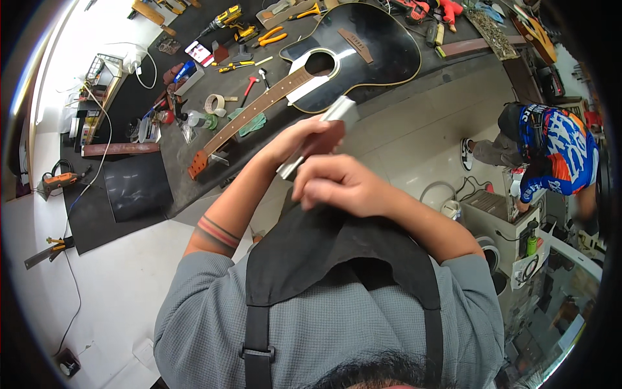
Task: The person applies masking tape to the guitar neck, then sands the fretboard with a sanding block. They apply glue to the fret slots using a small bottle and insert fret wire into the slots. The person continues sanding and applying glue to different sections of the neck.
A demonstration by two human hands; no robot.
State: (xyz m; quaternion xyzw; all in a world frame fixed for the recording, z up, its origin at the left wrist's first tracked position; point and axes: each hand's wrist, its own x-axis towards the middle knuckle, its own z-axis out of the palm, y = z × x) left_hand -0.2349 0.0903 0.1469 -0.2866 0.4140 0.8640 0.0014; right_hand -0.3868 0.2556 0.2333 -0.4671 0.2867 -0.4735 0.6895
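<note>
My left hand (295, 139) is wrapped round a long silver metal bar (343, 109), held at a slant above the gap in front of the bench. Against the bar lies a reddish-brown sheet (324, 139) that looks like sandpaper. Just below the bar's lower end is my right hand (340, 188), its fingers curled inward; whatever they may hold is hidden. Beyond both hands an acoustic guitar (389, 61) with a glossy black body rests face up on the bench, its stringless neck (249, 113) pointing to the lower left. White strips flank the end of its fretboard.
The dark workbench (188, 146) carries a yellow drill (227, 19), orange-handled pliers (272, 37), a red hammer (249, 91), a tape roll (214, 105) and a green cloth (249, 123). At the right, a person (551, 149) in a blue patterned shirt bends over a grey machine (495, 206).
</note>
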